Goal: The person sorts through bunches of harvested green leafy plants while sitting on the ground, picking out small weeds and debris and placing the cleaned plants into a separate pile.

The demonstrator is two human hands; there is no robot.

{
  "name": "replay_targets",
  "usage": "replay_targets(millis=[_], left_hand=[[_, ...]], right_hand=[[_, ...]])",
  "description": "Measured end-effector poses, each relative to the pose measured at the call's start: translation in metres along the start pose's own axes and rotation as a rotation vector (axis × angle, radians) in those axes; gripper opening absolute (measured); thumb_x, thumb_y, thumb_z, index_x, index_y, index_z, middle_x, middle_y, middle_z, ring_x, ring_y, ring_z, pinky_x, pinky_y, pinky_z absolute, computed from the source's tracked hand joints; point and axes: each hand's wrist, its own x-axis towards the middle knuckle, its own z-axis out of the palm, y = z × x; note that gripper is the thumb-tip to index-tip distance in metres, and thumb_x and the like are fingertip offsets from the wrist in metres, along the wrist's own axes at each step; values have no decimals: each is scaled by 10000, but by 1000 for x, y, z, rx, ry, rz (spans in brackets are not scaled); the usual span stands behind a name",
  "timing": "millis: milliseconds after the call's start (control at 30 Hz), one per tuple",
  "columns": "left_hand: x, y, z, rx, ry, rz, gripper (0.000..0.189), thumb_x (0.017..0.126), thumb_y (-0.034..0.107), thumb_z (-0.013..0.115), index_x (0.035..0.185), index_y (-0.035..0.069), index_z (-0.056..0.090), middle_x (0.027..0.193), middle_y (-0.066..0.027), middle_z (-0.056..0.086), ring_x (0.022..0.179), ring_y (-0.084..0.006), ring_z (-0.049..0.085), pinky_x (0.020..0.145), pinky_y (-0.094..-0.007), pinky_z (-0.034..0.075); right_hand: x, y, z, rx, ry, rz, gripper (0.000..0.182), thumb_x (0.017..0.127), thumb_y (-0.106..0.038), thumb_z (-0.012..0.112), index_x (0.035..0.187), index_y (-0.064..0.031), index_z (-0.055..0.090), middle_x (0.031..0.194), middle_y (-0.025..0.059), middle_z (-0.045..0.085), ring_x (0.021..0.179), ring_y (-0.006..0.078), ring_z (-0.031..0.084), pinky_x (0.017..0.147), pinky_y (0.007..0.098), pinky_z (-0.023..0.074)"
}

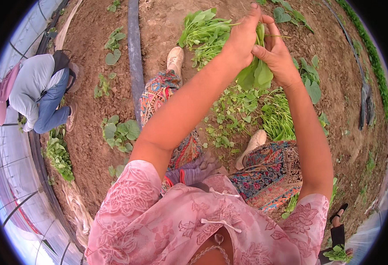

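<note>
Both my hands meet around a bunch of leafy greens [254, 74], whose broad leaves hang below them. My left hand [242, 38] lies along one side of the bunch, palm inward; whether its fingers grip is partly hidden. My right hand [275, 54] holds the stems, its thumb across them. A thin stem sticks out beyond its fingers. Behind my left hand a pile of cut greens [202, 28] lies on the soil. Under my right forearm is another pile of greens [278, 114], beside scattered small leaves [225, 121]. Purple-grey gloves [194, 172] rest at my lap.
My shoes [175, 59] stand on bare soil. A dark hose [135, 59] runs along the left, past broad-leaved seedlings [119, 132]. Farther left a person [36, 89] bends near a heap of greens [59, 154] by the plastic greenhouse wall. Another person's foot [338, 215] shows at lower right.
</note>
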Motion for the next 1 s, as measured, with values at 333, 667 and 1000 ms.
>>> replay_targets(millis=[333,667,1000], left_hand=[[-6,-26,22,-15,-242,-202,770,717,125,606,1283,-24,106,1295,-205,192,1175,-272,265,951,-335,233],[-44,23,-13,541,-236,-285,248,811,133,490,1031,19,504,1029,-69,522,854,-115,511,729,-247,427],[-59,30,-30,833,-320,-320,245,773,153,541,936,-30,534,952,-147,525,818,-178,512,718,-280,413]], right_hand=[[-17,-16,-57,-842,116,300,258,798,-90,427,1036,5,442,759,56,542,676,122,508,611,266,418],[-113,-34,-185,-1930,59,244,301,710,-22,439,995,-113,472,843,100,550,742,266,530,640,371,393],[-233,198,-249,-1587,71,691,657,771,-492,415,1284,-133,216,1312,96,237,1212,282,201,971,439,153]])
